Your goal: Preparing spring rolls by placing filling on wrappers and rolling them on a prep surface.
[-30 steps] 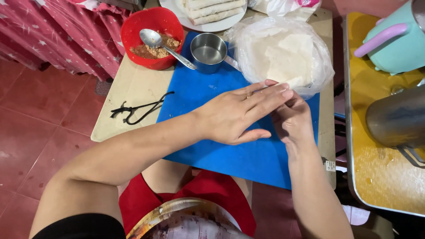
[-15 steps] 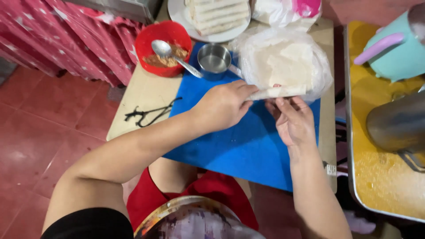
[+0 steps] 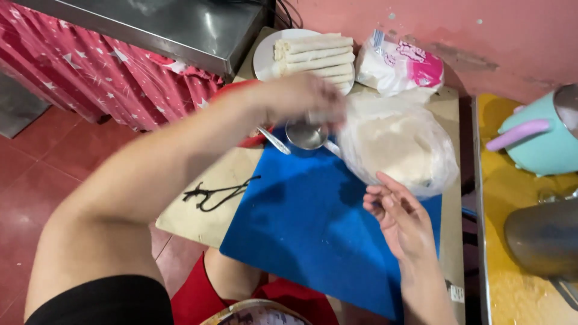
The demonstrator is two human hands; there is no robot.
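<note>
Black scissors (image 3: 218,194), perhaps; teal jug (image 3: 539,144).

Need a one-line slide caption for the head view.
Left hand reaches toward a plate of rolled wrappers; right hand rests open on the blue mat beside a bag of wrappers.

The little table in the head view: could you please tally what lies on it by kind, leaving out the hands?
Blue mats: 1
White plates of rolls: 1
Clear bags of wrappers: 1
Sealed white and pink packets: 1
Small metal cups: 1
Red bowls, mostly hidden by the arm: 1
Spoons: 1
Black cords: 1
Total: 8
</note>
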